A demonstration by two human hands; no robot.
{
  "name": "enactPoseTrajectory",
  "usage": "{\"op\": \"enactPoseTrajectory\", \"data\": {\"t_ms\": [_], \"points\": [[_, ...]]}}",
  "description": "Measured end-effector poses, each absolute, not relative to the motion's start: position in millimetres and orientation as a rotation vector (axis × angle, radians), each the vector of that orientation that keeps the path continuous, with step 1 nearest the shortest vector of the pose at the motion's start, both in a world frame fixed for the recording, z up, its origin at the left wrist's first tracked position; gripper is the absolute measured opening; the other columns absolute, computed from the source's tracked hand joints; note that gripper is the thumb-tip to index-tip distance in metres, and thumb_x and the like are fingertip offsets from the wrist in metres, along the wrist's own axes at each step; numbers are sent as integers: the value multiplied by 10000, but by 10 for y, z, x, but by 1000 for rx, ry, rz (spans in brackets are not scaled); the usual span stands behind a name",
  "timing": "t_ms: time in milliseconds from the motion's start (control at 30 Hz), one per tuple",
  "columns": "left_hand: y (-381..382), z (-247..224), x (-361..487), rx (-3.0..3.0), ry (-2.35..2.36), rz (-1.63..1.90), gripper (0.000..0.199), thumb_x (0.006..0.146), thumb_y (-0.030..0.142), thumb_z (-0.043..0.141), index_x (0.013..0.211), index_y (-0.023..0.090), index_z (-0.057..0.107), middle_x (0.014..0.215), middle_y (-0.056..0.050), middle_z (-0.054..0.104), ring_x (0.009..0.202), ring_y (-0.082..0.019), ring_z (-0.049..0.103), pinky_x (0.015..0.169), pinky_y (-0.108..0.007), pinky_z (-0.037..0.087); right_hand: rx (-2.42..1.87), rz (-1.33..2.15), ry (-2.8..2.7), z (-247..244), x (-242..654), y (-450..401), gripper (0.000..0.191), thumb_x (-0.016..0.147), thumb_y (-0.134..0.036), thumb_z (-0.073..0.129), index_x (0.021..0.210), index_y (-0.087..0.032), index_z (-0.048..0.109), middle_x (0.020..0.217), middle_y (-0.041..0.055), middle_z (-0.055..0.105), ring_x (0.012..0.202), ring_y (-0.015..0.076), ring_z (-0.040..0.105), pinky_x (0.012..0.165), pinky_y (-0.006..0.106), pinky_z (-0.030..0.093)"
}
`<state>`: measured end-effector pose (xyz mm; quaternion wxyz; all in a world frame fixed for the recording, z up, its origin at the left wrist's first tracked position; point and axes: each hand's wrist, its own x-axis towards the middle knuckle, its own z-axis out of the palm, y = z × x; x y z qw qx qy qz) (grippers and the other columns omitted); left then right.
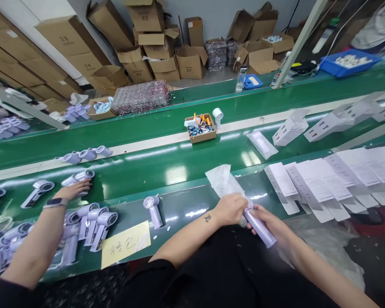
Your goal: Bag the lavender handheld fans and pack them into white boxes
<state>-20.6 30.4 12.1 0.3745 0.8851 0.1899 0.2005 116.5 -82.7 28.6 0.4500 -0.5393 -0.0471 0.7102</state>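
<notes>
Close to my body, my right hand is wrapped round the handle of a lavender handheld fan, which slants down to the right. My left hand closes on a translucent plastic bag at the fan's upper end. The fan's head is hidden by my left hand and the bag. The bag's loose end spreads out beyond my left fingers, over the bench edge. To the left, another lavender fan lies on the bench, beside a yellow handwritten paper.
A co-worker's hand touches a fan at the left, above several piled fans. White boxes with paper sheets line the right side. A bagged item and a small carton with orange-handled pliers lie on the green conveyor.
</notes>
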Motion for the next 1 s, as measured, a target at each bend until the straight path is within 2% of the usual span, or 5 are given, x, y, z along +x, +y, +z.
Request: {"op": "enactPoseTrajectory", "data": {"t_ms": [200,433,700,833,1000], "points": [[405,-30,175,2097,928,531,207,864,200,411,815,155,607,777,-49,606,750,-155,559,690,-263,450,-1333,1733,-106,193,1474,-653,309,733,-337,707,857,-228,446,747,-12,613,644,146,628,479,244,509],[443,-72,425,2650,300,491,143,820,197,461,851,156,595,739,-66,565,708,-186,531,664,-305,454,-1296,1729,-199,30,2033,-348,524,663,-256,733,1092,-288,434,807,-50,617,564,140,601,475,291,515],[558,-101,874,1623,1103,499,140,830,240,484,806,155,592,668,-16,568,601,-130,534,571,-246,446,-1553,1566,-39,-90,2274,-131,247,686,-352,685,679,-225,474,566,-27,567,522,149,573,459,254,450],[784,244,921,1160,1198,454,182,801,322,539,801,145,583,527,44,471,433,-86,430,434,-203,352,-1832,1650,-904,471,2916,145,260,722,-422,667,657,-215,524,466,-40,505,423,131,491,400,236,364],[960,631,835,1632,962,564,200,847,327,523,776,168,621,676,-20,562,654,-131,518,638,-260,429,-1991,1385,-1318,697,3874,1128,607,719,-491,663,1242,-226,503,1219,134,571,1041,301,576,838,406,469]]}}
